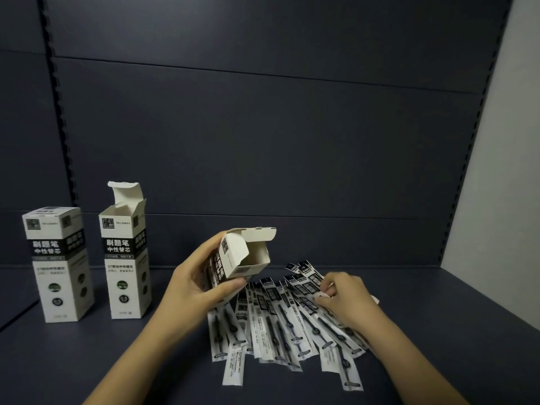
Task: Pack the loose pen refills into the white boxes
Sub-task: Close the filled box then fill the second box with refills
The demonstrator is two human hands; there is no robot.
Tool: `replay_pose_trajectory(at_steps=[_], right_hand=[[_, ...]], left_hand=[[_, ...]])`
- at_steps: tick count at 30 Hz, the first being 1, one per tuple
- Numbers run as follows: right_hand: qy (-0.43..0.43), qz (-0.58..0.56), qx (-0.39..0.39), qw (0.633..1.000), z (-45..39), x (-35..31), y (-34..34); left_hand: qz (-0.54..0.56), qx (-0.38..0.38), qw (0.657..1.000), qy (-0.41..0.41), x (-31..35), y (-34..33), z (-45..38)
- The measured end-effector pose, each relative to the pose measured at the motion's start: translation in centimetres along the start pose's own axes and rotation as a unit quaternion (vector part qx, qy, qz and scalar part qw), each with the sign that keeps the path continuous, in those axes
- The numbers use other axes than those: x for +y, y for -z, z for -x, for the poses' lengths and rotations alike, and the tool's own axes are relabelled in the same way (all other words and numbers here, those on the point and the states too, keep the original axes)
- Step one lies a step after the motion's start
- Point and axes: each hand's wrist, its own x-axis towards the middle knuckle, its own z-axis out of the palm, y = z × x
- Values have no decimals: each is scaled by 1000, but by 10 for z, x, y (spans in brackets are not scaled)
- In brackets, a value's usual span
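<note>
**Three white boxes, one in hand, above a spread of pen refills**

Three white boxes share a dark shelf [87,361] as a person works with both bare hands. The left hand [193,283] grips one open box [238,257], fingers curled round its body and thumb along the near edge, holding it tilted with the open mouth and raised flap turned toward the right hand. Just right of and below that hand, a fan of loose pen refills [280,323] in black-and-white sleeves lies flat on the shelf, overlapping one another. The right hand [347,299] rests on the far-right part of the fan, fingers curled and pinching the upper ends of a few raised refills [306,276], which lift off the pile toward the held box. Well to the left of the left hand stand two more boxes, both upright: the nearer open upright box [125,258] has its top flap standing up, while the closed box [57,264] beyond it is farthest left. A dark panelled back wall [263,127] rises behind both hands, and a pale side wall [502,171] stands to the right of the right hand
</note>
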Motion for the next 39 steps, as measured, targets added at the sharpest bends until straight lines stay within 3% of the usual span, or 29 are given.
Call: replay_pose_trajectory(at_steps=[6,10,19,25,34,39], right_hand=[[-19,-44,-8,999,-1,2,5],[48,-103,38,993,13,-14,21],[171,-392,62,902,93,-70,51],[252,-464,128,840,103,-95,66],[267,-453,177,832,98,-112,60],[277,-387,151,867,89,-115,57]], left_hand=[[0,7,1000,-5,1,1,0],[5,12,1000,-15,2,0,0],[13,-4,1000,-13,-3,2,-1],[-13,-13,1000,-11,-1,3,-1],[-6,10,1000,13,-1,2,0],[-4,8,1000,16,-2,2,-1]])
